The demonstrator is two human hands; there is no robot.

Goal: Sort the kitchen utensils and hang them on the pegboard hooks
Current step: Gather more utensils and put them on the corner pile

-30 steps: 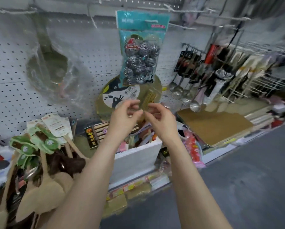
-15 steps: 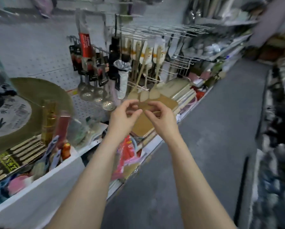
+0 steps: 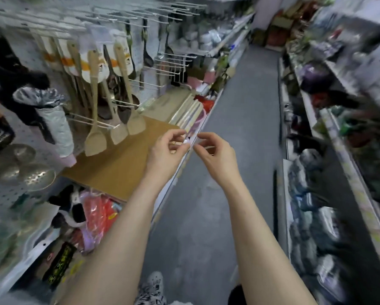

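Note:
My left hand (image 3: 166, 150) and my right hand (image 3: 216, 151) are raised side by side over the shelf edge, fingertips almost touching. Between them they pinch a small thin white piece (image 3: 186, 142), too small and blurred to identify. Wooden spatulas (image 3: 95, 139) hang from hooks on the white pegboard (image 3: 1, 194) at the left, just beyond my left hand. Several bare white hooks (image 3: 173, 62) stick out further along. Dark ladles (image 3: 147, 56) hang behind the spatulas.
A brown board (image 3: 118, 170) lies on the shelf below the spatulas. Metal skimmers (image 3: 37, 179) and a silver-wrapped bundle (image 3: 52, 119) hang at the left. Packaged goods fill the lower shelf (image 3: 96, 212). A grey aisle floor (image 3: 239, 106) runs ahead between stocked shelves (image 3: 317, 194).
The view has swung right along the pegboard, from the scourer pack and white bin to the spatulas and the aisle. Both hands kept their pinched pose close together.

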